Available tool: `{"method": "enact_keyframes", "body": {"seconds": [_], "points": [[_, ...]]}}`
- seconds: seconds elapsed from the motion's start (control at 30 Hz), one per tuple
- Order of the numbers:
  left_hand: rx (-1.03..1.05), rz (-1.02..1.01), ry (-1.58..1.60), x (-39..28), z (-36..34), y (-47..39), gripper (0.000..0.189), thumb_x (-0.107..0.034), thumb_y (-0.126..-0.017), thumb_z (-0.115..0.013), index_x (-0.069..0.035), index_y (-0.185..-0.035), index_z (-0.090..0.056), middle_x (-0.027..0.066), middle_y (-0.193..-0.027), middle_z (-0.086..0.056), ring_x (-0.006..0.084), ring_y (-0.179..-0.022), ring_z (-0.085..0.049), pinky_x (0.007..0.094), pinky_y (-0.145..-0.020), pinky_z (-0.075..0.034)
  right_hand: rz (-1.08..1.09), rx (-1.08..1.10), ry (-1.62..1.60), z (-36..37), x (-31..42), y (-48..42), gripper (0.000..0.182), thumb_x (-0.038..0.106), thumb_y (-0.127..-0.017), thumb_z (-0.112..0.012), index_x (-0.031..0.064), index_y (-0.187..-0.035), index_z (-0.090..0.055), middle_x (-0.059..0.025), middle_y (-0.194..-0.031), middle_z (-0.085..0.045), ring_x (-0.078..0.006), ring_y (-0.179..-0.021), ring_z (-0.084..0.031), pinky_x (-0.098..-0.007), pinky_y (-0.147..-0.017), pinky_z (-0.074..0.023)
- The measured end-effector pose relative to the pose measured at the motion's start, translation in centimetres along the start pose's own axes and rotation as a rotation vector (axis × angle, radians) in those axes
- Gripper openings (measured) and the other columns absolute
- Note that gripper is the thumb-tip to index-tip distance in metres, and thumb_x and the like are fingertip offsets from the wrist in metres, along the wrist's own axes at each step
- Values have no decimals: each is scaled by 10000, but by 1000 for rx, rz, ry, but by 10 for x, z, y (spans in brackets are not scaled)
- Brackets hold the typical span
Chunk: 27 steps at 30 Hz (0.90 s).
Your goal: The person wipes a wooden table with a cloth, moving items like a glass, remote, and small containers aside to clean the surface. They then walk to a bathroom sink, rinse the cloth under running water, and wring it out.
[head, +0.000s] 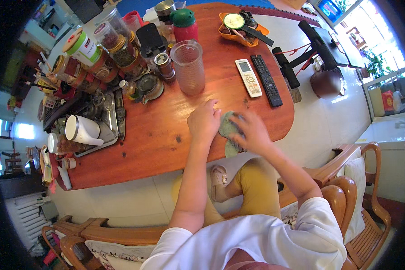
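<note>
A crumpled green cloth (pixel 230 128) lies at the near edge of the wooden table (pixel 155 135), one end hanging over it. My right hand (pixel 251 130), slightly blurred, is over the cloth's right side with its fingers apart; whether it grips the cloth is unclear. Just left of the cloth is my left hand (pixel 204 119), its fingers curled; the picture does not settle whether anything is in them. Beyond my left hand stands a ribbed clear plastic cup (pixel 190 72). A white remote control (pixel 248 78) and a black remote control (pixel 266 81) lie side by side beyond my right hand.
Stacked jars (pixel 103 64), a glass teapot (pixel 149 86) and a red bottle with a green lid (pixel 185 28) crowd the left side. A white mug (pixel 84 130) sits by a metal tray (pixel 113 118). An orange bowl (pixel 239 39) holds several items. A wooden bench (pixel 128 234) stands behind me.
</note>
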State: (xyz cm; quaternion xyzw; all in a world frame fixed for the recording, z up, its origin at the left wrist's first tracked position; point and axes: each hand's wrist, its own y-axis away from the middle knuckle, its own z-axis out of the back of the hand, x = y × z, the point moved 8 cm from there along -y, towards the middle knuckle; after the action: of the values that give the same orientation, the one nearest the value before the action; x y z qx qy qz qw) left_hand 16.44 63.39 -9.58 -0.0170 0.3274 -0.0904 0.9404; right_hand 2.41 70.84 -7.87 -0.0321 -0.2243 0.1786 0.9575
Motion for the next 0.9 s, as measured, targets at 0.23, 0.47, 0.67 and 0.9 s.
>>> {"method": "enact_keyframes", "body": {"seconds": [0.23, 0.47, 0.67, 0.9], "points": [[-96, 69, -55, -1, 13, 4, 368, -246, -810, -688, -138, -1154, -614, 73, -1002, -606, 296, -899, -620, 436, -757, -499, 56, -99, 141, -37, -20, -34, 597, 276, -878, -606, -1, -1375, -423, -197, -1401, -431, -365, -1324, -375, -430, -1102, -324], [-98, 164, -90, 15, 28, 1, 437, -253, -792, -717, -138, -1191, -580, 96, -1116, -563, 335, -985, -599, 450, -809, -501, -42, -237, 231, -59, -87, -164, 542, 301, -931, -540, 85, -1412, -414, -178, -1429, -422, -360, -1349, -353, -428, -1121, -294], [-41, 119, -88, 22, 24, 4, 495, -245, -794, -721, -133, -1238, -532, 95, -1159, -529, 333, -1003, -601, 452, -802, -512, -128, -242, 242, -64, -148, -248, 512, 309, -932, -526, 110, -1396, -437, -191, -1428, -411, -388, -1308, -387, -441, -1105, -310], [-101, 141, -94, 27, 31, -2, 729, -223, -791, -733, -39, -1380, -346, 182, -1253, -471, 381, -1034, -589, 463, -835, -513, -142, -328, 330, -66, -137, -231, 526, 314, -927, -509, 105, -1403, -434, -212, -1428, -415, -392, -1302, -393, -451, -1113, -292]]}}
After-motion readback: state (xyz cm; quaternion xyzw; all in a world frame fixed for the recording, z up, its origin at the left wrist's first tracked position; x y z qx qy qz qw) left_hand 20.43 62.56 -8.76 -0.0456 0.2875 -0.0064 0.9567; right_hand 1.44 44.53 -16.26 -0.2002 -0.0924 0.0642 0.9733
